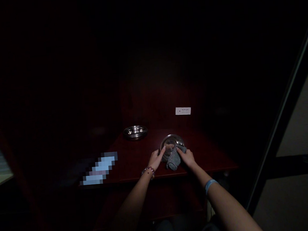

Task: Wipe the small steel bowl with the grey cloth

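Observation:
Tilted up above the dark red desk (144, 166), a shiny metal bowl (171, 139) faces me. My left hand (156, 159) grips its left rim, thumb over the inner edge and fingers behind. On the other side my right hand (187, 157) is closed on a grey cloth (173, 161), which lies against the bowl's lower right inside and hangs below the rim. Farther back to the left, a stack of similar metal bowls (135, 132) rests on the desk, apart from both hands.
A white power socket panel (183, 111) is set in the back wall. Left of the desk lies a bright pixelated patch (101, 169) that I cannot identify. The desk's front edge runs just below my hands. Dark side panels rise on both sides.

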`<state>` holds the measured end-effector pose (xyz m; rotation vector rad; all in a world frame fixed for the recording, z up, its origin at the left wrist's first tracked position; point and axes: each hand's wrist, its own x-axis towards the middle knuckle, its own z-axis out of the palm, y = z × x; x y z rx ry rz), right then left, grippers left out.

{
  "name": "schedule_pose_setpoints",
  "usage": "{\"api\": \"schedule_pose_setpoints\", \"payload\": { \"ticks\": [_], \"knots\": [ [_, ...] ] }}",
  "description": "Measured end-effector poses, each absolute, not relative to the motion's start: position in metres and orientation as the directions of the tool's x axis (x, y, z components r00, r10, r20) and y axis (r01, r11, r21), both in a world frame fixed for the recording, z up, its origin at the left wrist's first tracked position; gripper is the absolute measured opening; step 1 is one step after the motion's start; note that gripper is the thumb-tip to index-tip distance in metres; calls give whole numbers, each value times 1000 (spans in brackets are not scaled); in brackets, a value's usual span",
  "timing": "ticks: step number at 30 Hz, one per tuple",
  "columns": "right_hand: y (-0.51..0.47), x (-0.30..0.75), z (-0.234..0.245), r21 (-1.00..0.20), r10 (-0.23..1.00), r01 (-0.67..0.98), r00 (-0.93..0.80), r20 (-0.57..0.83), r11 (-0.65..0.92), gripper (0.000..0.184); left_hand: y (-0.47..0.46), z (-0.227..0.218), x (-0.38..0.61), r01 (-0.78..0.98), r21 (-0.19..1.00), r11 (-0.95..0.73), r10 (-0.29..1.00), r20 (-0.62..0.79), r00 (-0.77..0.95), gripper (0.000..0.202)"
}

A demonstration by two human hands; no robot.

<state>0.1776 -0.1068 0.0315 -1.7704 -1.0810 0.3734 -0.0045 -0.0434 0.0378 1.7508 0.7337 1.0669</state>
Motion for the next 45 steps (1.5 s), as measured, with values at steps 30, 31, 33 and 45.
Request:
{"api": "schedule_pose_setpoints", "payload": {
  "ticks": [30,31,33,45],
  "knots": [
    [-108,179,36,-801,784,575,570,245,-167,40,-34,26,-1,150,847,-509,786,387,483,51],
    [-108,178,38,-792,786,587,564,253,-166,41,-33,26,0,100,866,-489,789,391,474,52],
    [-109,175,39,-778,789,605,556,261,-169,43,-33,28,0,18,885,-465,794,408,450,53],
    [-111,178,35,-810,790,565,565,238,-160,40,-40,35,-2,8,876,-483,793,434,427,53]
  ]
}}
